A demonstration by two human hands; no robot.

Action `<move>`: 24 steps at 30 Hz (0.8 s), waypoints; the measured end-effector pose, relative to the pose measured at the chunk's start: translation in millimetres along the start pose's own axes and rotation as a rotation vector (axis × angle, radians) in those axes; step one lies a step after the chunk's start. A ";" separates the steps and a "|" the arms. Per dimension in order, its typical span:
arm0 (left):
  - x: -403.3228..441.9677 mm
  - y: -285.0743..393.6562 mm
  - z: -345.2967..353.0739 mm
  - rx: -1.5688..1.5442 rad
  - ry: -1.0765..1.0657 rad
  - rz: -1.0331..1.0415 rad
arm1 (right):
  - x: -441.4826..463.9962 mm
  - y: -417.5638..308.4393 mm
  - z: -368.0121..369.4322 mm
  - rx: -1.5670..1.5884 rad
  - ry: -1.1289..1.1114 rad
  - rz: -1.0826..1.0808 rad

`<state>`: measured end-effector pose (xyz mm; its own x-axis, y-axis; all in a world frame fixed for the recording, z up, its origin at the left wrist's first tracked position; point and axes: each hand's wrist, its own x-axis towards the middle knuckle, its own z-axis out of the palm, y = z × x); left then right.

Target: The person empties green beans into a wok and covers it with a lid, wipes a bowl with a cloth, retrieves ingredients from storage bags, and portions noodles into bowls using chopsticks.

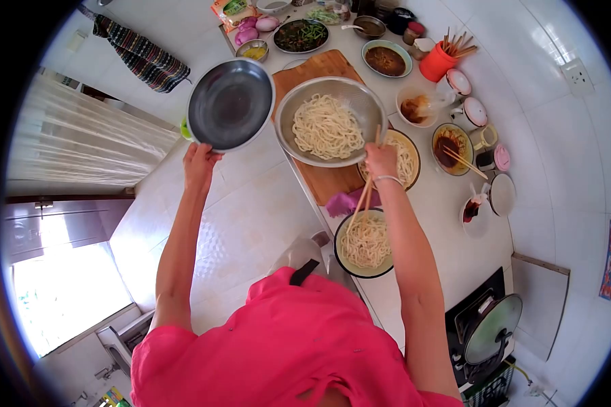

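Observation:
My left hand (201, 163) is closed on the rim of an empty dark metal bowl (229, 104), held tilted over the floor beside the counter. Fingers of my right hand (381, 161) grip the edge of a metal colander (367, 108) holding pale noodles (327, 127), and the same hand has wooden chopsticks (364, 197) in it. Partly behind that hand, a dark-rimmed bowl (415, 157) of noodles stands by the wooden cutting board (322, 184). Nearer me sits another bowl of noodles (366, 244), under the chopsticks. A purple cloth (343, 203) lies between them.
Sauce bowls (387, 58) (453, 149), a plate of greens (301, 35) and a red chopstick holder (438, 62) stand along the counter's back. Lidded cups (473, 112) line the wall. A stove with a glass lid (493, 328) is at the lower right.

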<state>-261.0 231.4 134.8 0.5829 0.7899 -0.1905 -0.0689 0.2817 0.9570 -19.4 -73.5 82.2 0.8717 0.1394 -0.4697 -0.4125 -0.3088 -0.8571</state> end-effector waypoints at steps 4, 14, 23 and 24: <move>-23.6 10.3 -14.9 0.037 0.036 -0.037 | 43.5 15.1 59.4 -0.017 0.076 0.109; -32.2 2.5 -16.8 0.030 -0.048 -0.080 | 36.1 -4.6 85.1 0.389 -0.452 0.204; -45.8 0.2 75.9 0.225 -0.302 -0.066 | -75.2 -49.9 -102.7 -0.043 -0.450 -0.162; -50.5 -4.6 92.0 0.251 -0.371 -0.068 | -87.9 -39.5 -114.9 -0.034 -0.400 -0.203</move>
<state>-215.7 140.0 160.2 0.8330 0.5129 -0.2076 0.1516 0.1493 0.9771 -49.3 -181.6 181.6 0.7607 0.5508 -0.3433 -0.2287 -0.2675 -0.9360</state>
